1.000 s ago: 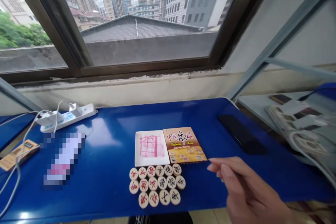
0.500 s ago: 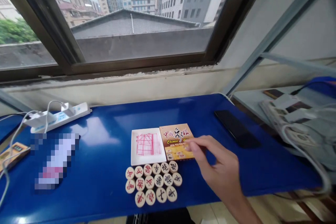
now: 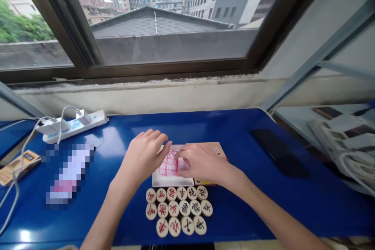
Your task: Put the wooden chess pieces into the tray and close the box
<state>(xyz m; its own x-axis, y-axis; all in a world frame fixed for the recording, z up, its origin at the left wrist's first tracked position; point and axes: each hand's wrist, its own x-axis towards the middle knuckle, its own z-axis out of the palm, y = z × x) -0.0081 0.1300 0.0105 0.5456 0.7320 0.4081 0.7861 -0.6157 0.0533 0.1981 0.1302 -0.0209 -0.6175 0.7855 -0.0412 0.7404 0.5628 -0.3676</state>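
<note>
Both my hands hover over a square white dish [image 3: 172,182] marked with crossing red lines. My left hand [image 3: 145,153] is at the dish's left side, its thumb apart from the bent fingers and nothing seen in it. Reaching across from the right, my right hand [image 3: 200,164] covers part of the dish and of the Chinese chess box [image 3: 218,149]; thumb and fingers are apart, holding nothing I can see. Whether the fingertips touch the dish is unclear. Just in front, several round wooden chess pieces [image 3: 174,209] with red or black characters lie in three rows.
A black phone [image 3: 279,152] lies to the right on the blue table [image 3: 234,211]. On the left are a white power strip [image 3: 77,125] with cables, a blurred-out item [image 3: 70,174] and a small tan box [image 3: 19,166]. The window [image 3: 166,54] is behind.
My left hand has come into view over the dish's left side. My right hand has moved left from the box to the dish, its pinched fingers now apart. The view has shifted slightly.
</note>
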